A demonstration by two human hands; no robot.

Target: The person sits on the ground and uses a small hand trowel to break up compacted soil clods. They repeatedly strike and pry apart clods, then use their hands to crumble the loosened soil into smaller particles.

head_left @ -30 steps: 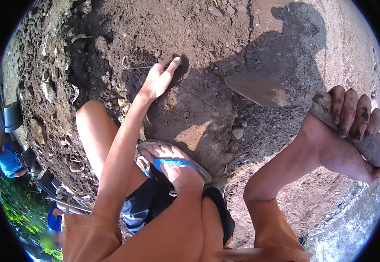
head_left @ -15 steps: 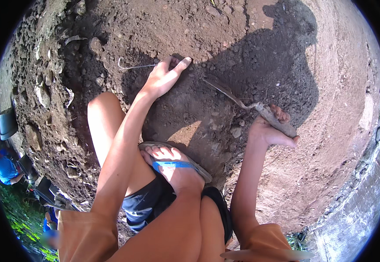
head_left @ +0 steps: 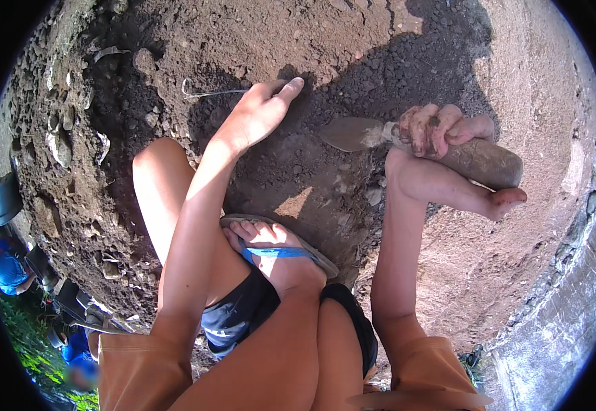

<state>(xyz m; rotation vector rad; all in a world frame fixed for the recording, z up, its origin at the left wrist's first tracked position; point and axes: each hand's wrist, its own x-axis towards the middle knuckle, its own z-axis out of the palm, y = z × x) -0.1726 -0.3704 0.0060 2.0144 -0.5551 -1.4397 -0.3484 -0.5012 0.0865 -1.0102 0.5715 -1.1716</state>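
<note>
My right hand point(head_left: 449, 147) has its fingers wrapped round the thick wooden handle of a trowel point(head_left: 353, 133). Its pointed, soil-dusted blade faces left, over the shaded soil, and the thumb lies stretched along the near side of the handle. To the left, my left hand point(head_left: 260, 113) is low over the soil point(head_left: 264, 178), thumb pointing forward and right, other fingers curled and partly hidden. A thin pale wire point(head_left: 216, 92) with a looped end runs leftward out of that hand.
My sandalled foot point(head_left: 277, 253) with a blue strap rests on the soil below the hands. Loose stones and rubble point(head_left: 58, 147) lie along the left. A pale stone-like surface point(head_left: 551, 335) borders the right. People in blue point(head_left: 10, 267) and dark containers point(head_left: 7, 198) are at the far left.
My right hand has lifted the trowel and turned it, so the blade now shows its flat face and the handle lies farther right. The left hand keeps nearly its place, with the wire still at it.
</note>
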